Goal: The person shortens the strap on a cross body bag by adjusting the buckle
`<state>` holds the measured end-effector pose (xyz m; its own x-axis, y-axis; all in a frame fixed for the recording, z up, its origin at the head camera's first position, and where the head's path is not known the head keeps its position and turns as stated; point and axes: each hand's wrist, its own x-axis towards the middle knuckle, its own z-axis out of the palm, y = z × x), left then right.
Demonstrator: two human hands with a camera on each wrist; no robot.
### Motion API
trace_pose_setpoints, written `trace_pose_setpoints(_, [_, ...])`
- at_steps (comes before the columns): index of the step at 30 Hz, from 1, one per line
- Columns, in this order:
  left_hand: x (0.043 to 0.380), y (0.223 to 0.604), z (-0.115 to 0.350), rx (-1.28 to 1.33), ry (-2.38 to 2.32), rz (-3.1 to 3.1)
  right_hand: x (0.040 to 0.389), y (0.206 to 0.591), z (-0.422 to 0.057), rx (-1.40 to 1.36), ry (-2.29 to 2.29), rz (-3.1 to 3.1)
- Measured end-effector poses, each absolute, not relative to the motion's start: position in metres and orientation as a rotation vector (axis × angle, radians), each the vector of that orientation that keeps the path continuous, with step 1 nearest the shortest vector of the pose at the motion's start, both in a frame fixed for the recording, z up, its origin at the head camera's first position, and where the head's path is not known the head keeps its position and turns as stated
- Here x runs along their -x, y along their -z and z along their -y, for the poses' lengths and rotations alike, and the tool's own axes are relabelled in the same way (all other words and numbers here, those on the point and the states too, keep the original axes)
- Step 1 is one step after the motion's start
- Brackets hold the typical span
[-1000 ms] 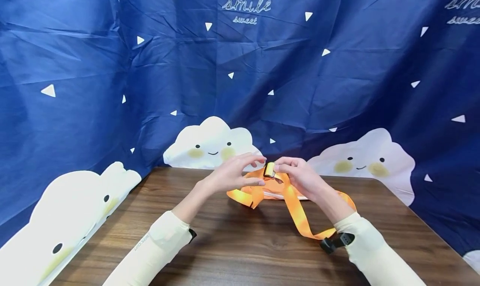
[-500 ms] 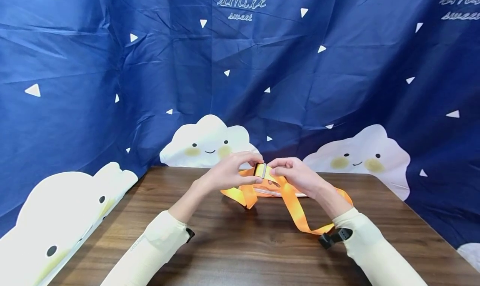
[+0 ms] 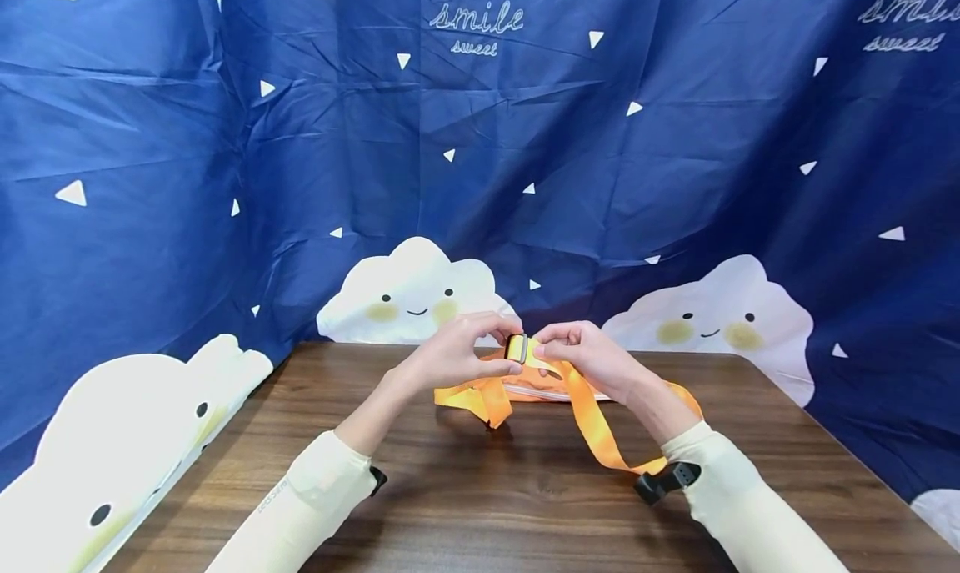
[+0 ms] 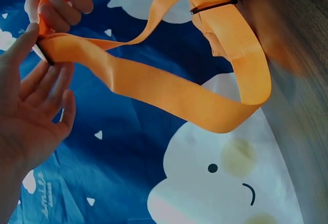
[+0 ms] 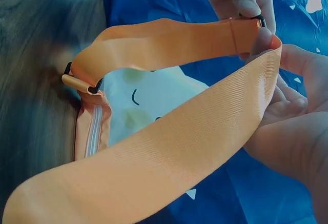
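An orange strap bag with a white zip lies toward the far side of the table. Above it, my left hand pinches a dark-edged strap slider between thumb and fingers. Just to the right, my right hand pinches the orange webbing strap close to that slider. In the left wrist view the strap makes a wide loop down from the slider. A second dark buckle joins strap and bag in the right wrist view. Fingers partly cover the slider there.
The brown wooden table carries the bag and the drooping strap. Behind and to the left hangs a blue curtain with clouds and triangles. A black band sits on the right wrist, close to the strap's lower loop.
My left thumb and fingers, apart from the slider a second ago, have come together on it. The slider has shifted slightly left in view. My right hand keeps its pinch on the strap.
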<state>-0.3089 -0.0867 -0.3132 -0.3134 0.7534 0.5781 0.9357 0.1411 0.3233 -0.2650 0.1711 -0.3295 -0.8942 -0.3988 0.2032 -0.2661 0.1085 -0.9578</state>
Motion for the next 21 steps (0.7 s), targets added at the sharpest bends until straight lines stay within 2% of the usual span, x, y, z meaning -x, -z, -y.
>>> trace_pose_setpoints(11, [0.31,0.314,0.087,1.641,0.88,2.164,0.263,0.328,-0.163,0.635,1.962,-2.198])
trace_pose_setpoints(21, [0.31,0.309,0.089,1.646,0.969,2.136,0.267,0.328,-0.179,0.594,1.953,-2.185])
